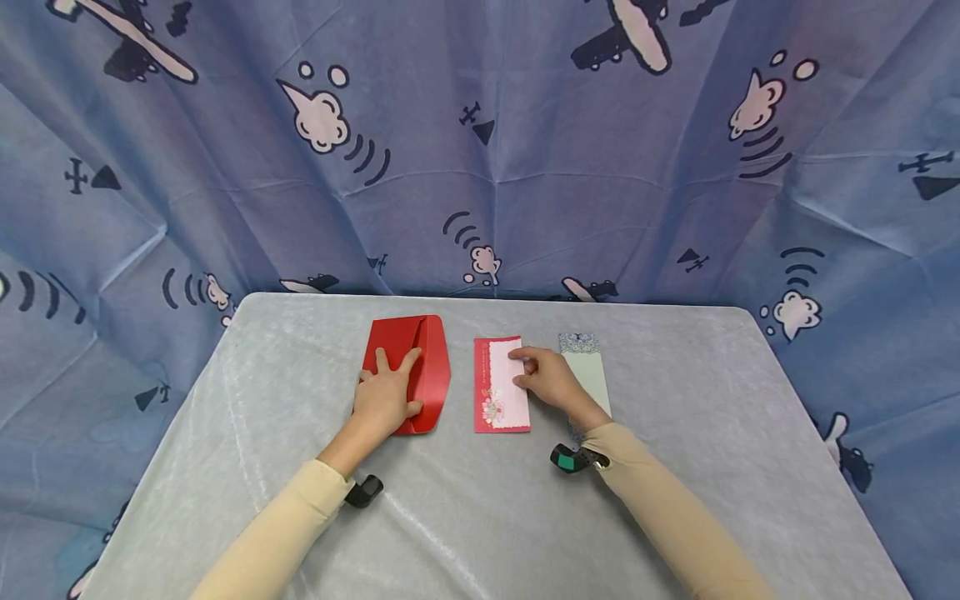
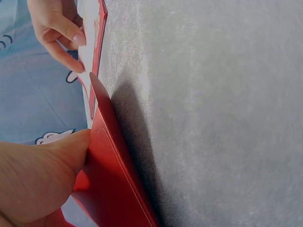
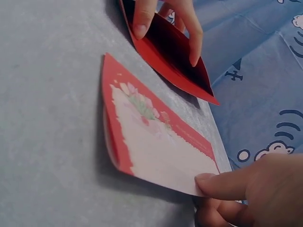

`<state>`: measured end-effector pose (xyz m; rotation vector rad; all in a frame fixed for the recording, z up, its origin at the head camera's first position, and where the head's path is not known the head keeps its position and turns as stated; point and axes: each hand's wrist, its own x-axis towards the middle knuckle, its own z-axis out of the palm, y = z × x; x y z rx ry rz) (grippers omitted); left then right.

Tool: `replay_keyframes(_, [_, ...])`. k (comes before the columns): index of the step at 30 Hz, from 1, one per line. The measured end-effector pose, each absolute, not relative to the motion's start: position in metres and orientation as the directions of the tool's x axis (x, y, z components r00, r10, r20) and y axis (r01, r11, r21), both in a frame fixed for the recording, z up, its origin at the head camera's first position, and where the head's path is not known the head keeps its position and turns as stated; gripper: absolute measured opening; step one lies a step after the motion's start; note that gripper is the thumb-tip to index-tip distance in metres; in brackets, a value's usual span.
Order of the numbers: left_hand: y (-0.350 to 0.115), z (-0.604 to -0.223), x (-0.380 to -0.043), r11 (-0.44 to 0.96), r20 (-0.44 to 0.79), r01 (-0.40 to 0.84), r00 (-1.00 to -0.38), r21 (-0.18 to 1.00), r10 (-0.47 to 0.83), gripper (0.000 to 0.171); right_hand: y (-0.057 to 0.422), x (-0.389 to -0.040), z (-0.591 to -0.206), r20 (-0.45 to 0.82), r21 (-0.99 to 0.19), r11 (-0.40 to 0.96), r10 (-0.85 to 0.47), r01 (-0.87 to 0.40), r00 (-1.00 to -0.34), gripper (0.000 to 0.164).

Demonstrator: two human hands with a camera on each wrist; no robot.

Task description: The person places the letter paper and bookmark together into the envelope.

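Red envelope [image 1: 408,371] lies flat under my left hand [image 1: 386,400], fingers spread straight, pressing it down, thumb at the flap fold. My right hand [image 1: 547,379] pinches the pink greeting card [image 1: 501,387] by its edge, just beside my fingertips; 1 pale green card [image 1: 588,371] sits under my wrist.

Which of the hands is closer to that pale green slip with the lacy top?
The right hand. It lies beside the green slip, partly over it, pinching the pink card. The left hand rests on the red envelope.
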<state>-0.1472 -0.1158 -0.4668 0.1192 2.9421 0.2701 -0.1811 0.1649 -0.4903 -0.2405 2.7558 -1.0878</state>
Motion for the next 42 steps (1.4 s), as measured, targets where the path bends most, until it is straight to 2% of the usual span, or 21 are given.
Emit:
replay_keyframes(13, [-0.116, -0.467, -0.147, 0.981, -0.178, 0.062, -0.979, 0.183, 0.095, 0.09, 0.164, -0.181, -0.485, -0.112, -0.774, 0.632, -0.195, -0.037, -0.974, 0.037])
replay_keyframes(25, [-0.116, -0.465, -0.147, 0.979, -0.183, 0.056, -0.979, 0.195, 0.092, 0.09, 0.157, -0.185, -0.477, -0.136, -0.799, 0.602, -0.185, -0.003, -0.973, 0.036])
replay_keyframes(42, [-0.115, -0.468, -0.148, 0.98, -0.173, 0.053, -0.981, 0.19, 0.086, 0.093, 0.136, -0.188, -0.471, -0.092, -0.801, 0.595, -0.226, -0.062, -0.97, 0.036])
